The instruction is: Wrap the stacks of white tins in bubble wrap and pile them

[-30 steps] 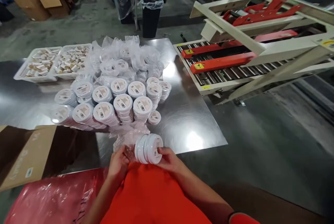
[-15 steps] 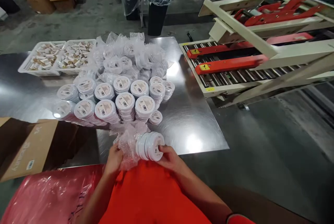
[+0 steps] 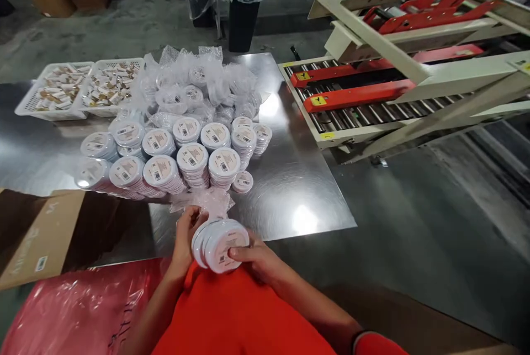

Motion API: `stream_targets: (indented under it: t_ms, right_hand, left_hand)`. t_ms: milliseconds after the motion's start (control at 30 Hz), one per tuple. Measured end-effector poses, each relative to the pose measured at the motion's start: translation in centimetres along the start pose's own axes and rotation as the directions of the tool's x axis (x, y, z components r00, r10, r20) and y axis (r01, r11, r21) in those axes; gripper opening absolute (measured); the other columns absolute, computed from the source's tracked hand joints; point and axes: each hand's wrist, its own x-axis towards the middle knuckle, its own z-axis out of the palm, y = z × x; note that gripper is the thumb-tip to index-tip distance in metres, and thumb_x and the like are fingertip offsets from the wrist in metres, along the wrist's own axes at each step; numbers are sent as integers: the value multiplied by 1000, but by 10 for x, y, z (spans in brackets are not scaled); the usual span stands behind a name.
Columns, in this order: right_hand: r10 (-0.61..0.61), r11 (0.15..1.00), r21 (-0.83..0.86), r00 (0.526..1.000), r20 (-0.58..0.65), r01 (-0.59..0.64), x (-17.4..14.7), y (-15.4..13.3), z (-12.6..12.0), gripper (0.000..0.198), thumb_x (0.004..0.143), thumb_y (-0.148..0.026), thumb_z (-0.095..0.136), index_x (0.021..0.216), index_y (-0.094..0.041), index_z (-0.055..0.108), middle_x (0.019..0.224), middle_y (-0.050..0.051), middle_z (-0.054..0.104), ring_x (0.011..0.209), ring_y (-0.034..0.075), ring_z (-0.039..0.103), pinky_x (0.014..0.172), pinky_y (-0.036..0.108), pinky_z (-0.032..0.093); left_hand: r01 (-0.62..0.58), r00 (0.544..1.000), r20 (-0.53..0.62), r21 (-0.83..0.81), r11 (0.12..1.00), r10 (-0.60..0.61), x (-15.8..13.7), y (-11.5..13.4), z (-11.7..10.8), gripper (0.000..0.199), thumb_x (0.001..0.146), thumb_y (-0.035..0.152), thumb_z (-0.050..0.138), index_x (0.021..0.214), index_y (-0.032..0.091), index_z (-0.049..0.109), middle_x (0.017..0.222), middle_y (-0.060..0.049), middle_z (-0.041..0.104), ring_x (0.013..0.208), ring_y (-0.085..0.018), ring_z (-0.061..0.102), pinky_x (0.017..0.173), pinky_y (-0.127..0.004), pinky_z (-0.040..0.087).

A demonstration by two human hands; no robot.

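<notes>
A short stack of round white labelled containers (image 3: 226, 239) is gripped in my right hand (image 3: 259, 258), its thumb pressed on the top label. The containers are tilted and fanned toward me, just off the table's near edge. My left hand (image 3: 185, 236) is at their left side, fingers curled at the near edge of a bubble wrap piece (image 3: 207, 200); the containers partly hide that wrap. Beyond it stand several stacks of the same round containers (image 3: 192, 157). Bubble-wrapped containers (image 3: 190, 95) are heaped behind these stacks.
Two white baskets (image 3: 31, 105) of small white-and-brown pieces stand at the table's far left. The metal table (image 3: 298, 189) ends to my right, near a roller conveyor (image 3: 348, 117). An open cardboard box (image 3: 47, 233) and a red plastic-covered bundle (image 3: 83, 311) are at my left.
My right hand has moved the containers left and toward me, turning their labels upward. My left hand has shifted up along the bubble wrap, which now lies behind the containers.
</notes>
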Motion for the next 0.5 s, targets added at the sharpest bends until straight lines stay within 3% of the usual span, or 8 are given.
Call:
stream_targets:
  t_ms: [100, 200, 267, 367, 433, 500]
  right_hand:
    - [-149, 977, -173, 978, -143, 123, 3, 0, -11, 52, 59, -41, 84, 102, -24, 61, 97, 3, 69, 91, 23, 63, 84, 37, 50]
    - [-351, 861, -468, 899, -260, 201, 4, -2, -16, 57, 66, -39, 81, 112, -26, 51, 105, 4, 64, 95, 23, 61, 88, 38, 49]
    - [-442, 745, -628, 871, -214, 224, 3, -2, -16, 62, 71, -36, 77, 123, -27, 44, 120, 8, 60, 106, 25, 59, 93, 40, 47]
    - [-463, 597, -726, 885, 36, 342, 0, -3, -15, 59, 72, -29, 75, 124, -25, 47, 143, 14, 45, 132, 29, 44, 107, 45, 36]
    - [-406, 591, -712, 902, 144, 380, -2, -2, -15, 57, 68, -29, 79, 118, -23, 53, 151, 14, 38, 142, 32, 30, 112, 47, 29]
    - [-316, 702, -642, 943, 107, 308, -2, -1, -16, 60, 62, -33, 83, 115, -24, 57, 147, 12, 43, 140, 33, 34, 110, 48, 32]
  left_hand:
    - [44, 998, -38, -52, 998, -46, -3, -7, -7, 18, 80, 37, 55, 77, 19, 54, 64, 3, 53, 55, -11, 47, 53, -23, 39]
    - [42, 993, -110, 9, 999, -41, -9, -6, -12, 20, 80, 38, 58, 74, 20, 52, 59, 6, 47, 51, -10, 42, 51, -22, 35]
    - [-6, 992, -122, 115, 993, 20, -12, -1, -12, 21, 79, 38, 60, 72, 20, 53, 58, 6, 47, 53, -10, 43, 53, -22, 35]
    - [-84, 983, -138, 264, 961, 123, -13, 9, -7, 26, 83, 41, 54, 68, 20, 52, 56, 5, 48, 53, -11, 45, 55, -23, 35]
    - [-100, 976, -155, 305, 947, 153, -11, 15, -3, 28, 86, 43, 50, 70, 20, 53, 56, 4, 50, 53, -12, 47, 55, -24, 35]
    - [-96, 971, -181, 316, 944, 159, -10, 18, -2, 25, 85, 43, 51, 76, 20, 55, 56, 4, 51, 53, -13, 48, 56, -25, 36]
